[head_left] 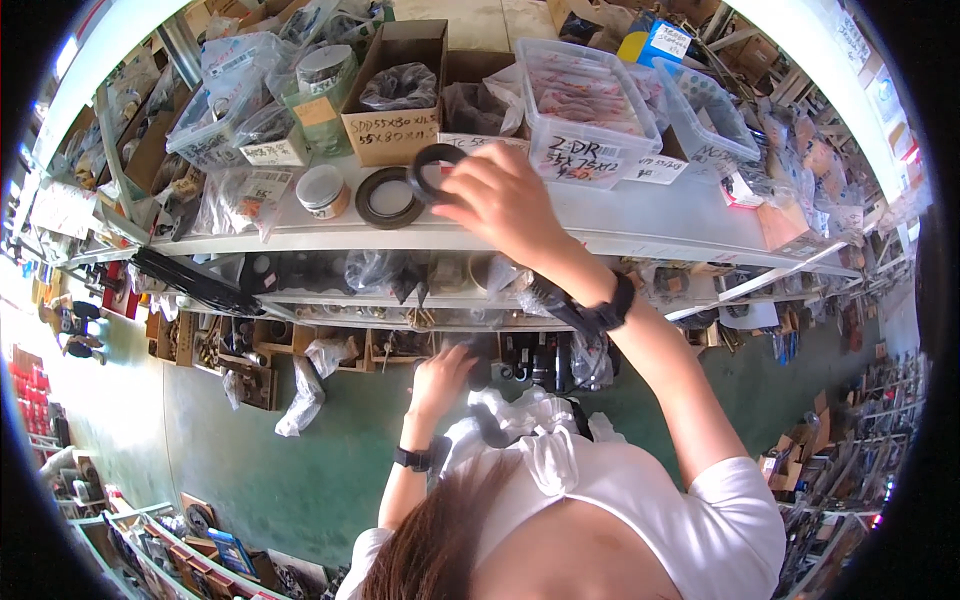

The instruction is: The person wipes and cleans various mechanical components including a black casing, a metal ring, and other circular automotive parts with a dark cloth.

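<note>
My right hand [492,195] reaches over the upper shelf, thumb and fingers closed on a black ring-shaped seal [417,178]. It is held tilted above the shelf board. Just left of it, a dark flat ring seal [388,221] lies on the white shelf [640,215], partly overlapped by the held one in this view. Lower down, in front of my body, my left hand [443,382] has its fingers curled at a dark object [483,365], blurred and hard to identify. A small white-lidded jar [323,192] stands left of the flat ring.
Behind the rings stand a cardboard box [392,135] with bagged dark parts, a clear plastic bin [590,150] of packets and a green-tinted jar [320,120]. Bagged parts [245,200] lie at the left. Wooden boxes [245,375] line a lower level. Crowded shelving [830,470] is at the right.
</note>
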Demonstrator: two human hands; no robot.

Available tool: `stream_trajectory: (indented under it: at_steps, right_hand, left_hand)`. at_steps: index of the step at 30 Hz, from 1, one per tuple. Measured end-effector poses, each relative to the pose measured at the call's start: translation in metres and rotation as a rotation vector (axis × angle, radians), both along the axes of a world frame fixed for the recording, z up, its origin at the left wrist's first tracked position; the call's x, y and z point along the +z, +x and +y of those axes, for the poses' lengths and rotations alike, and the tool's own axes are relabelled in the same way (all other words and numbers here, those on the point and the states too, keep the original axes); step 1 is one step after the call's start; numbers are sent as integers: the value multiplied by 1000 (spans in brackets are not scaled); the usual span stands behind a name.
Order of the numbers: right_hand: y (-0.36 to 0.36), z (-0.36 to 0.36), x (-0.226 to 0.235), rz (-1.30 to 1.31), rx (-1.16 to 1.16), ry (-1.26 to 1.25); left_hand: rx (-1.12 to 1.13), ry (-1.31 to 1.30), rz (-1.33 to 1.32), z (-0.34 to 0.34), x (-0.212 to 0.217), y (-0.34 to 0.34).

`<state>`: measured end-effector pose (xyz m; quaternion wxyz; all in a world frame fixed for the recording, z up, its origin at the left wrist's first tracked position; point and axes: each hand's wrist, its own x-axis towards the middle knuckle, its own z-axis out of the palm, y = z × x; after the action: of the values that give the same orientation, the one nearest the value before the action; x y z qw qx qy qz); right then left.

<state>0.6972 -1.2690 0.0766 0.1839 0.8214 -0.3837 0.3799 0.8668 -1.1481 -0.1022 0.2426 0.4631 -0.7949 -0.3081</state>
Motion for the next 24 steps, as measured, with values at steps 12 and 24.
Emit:
stream_trajectory:
  at_steps: [12,24]
  right_hand:
    - [44,-42,-34,-17,190,243]
    - [47,-54,-12,299,174,307]
  left_hand:
    - [127,3,16,17,-2,16]
    - [44,-24,-30,22,-3,19]
